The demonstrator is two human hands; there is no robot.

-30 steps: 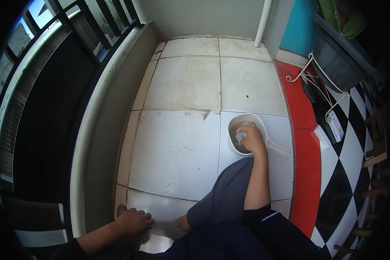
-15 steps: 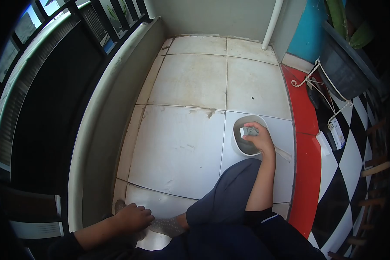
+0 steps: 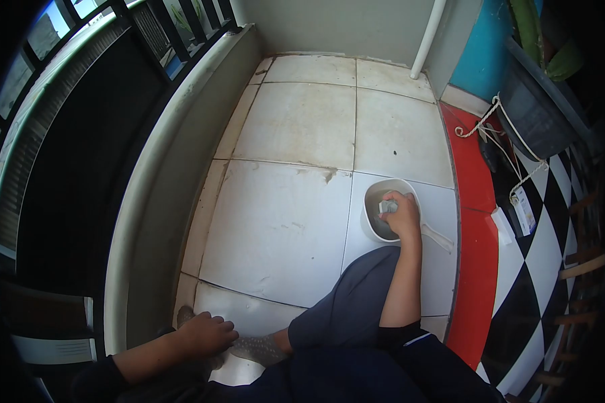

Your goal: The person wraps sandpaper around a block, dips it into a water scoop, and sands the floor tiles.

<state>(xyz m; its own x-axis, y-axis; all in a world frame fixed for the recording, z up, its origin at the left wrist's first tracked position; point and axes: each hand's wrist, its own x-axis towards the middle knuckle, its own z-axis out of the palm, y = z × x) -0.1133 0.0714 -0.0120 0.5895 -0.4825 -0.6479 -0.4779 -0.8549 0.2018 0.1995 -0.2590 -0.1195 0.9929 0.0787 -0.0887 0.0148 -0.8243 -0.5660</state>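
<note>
My right hand (image 3: 402,213) is inside the mouth of a white dipper (image 3: 368,227), its fingers closed on a small grey-and-white wad (image 3: 386,207). Whether the wad is cloth or sponge I cannot make out. The dipper stands upright on the floor tiles, and its handle points to the lower right. Greyish water seems to lie in its bottom. Over my bent left leg, my left hand (image 3: 210,334) rests with the fingers curled together and nothing visible in them, just above my patterned sock (image 3: 259,350).
White floor tiles (image 3: 279,221) with brown stains stretch ahead to a grey wall. A low ledge (image 3: 165,181) with black railing runs along the left. On the right are a red strip (image 3: 476,269), black-and-white checks, and a dark planter (image 3: 534,111) tied with string.
My right hand has turned and dipped a little lower in the dipper with the wad, so less of the wad shows. My left hand stays in place. The view has shifted slightly.
</note>
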